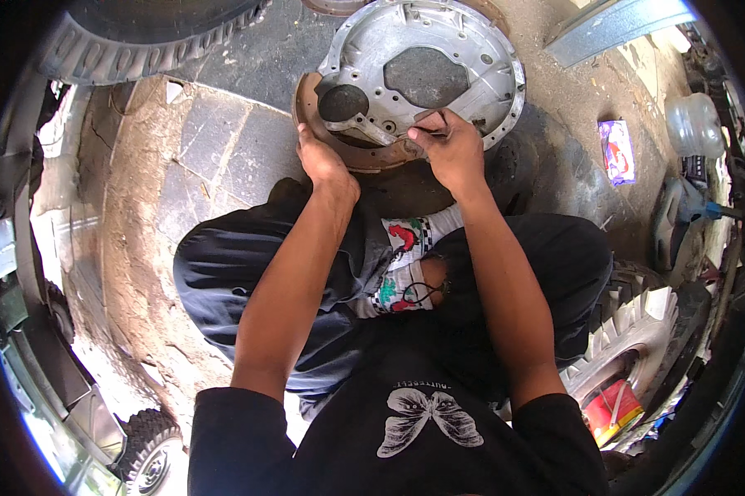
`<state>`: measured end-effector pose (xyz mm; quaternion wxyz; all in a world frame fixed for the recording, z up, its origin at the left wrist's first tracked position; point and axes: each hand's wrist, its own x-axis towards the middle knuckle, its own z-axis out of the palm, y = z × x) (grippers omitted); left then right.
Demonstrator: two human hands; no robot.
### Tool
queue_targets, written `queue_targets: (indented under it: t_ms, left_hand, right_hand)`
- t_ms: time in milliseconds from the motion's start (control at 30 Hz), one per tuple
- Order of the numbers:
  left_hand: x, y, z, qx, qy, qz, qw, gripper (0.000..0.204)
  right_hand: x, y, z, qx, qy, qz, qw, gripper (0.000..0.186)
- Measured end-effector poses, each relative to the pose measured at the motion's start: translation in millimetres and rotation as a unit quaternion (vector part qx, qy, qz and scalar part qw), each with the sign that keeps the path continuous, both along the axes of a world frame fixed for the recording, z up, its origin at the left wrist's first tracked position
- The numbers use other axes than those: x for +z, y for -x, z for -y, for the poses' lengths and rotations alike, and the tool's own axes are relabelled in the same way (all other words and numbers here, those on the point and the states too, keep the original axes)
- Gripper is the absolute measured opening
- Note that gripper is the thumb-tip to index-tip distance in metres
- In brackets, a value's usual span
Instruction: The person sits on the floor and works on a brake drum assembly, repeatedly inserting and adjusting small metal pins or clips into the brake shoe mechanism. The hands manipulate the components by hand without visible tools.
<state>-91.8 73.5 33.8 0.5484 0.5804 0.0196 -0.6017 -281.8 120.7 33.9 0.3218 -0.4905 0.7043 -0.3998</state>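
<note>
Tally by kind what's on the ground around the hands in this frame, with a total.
Round metal backing plate: 1
Rusty curved brake shoe: 1
Tyres: 3 (one at top left, one at lower right, one at lower left)
Clear plastic bottle: 1
Purple-and-white packet: 1
Total: 7

Silver-grey backing plate point(438, 62), rusty-brown brake shoe point(339, 149)

A small flat purple-and-white packet point(617, 151) lies on the ground at right, and a red-and-yellow package point(612, 411) (partly hidden) sits inside a tyre point(637, 331).
</note>
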Motion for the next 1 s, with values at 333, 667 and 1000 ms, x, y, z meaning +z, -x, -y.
queue_targets:
  t_ms: [333,667,1000]
  left_hand:
    - [12.3,17.4,-4.5,0.018,0.003,0.133,0.991,0.064]
    - [13.5,18.6,-20.7,-0.087,0.060,0.208,0.972,0.108]
    - [11.4,14.9,-22.9,-0.113,0.061,0.256,0.958,0.109]
  right_hand:
    - [41.3,-23.2,-19.0,0.040,-0.056,-0.120,0.990,0.025]
    - [36.0,-29.9,-4.4,0.039,-0.040,-0.135,0.989,0.022]
    - [49.4,-25.8,-11.8,0.050,-0.078,-0.119,0.989,0.021]
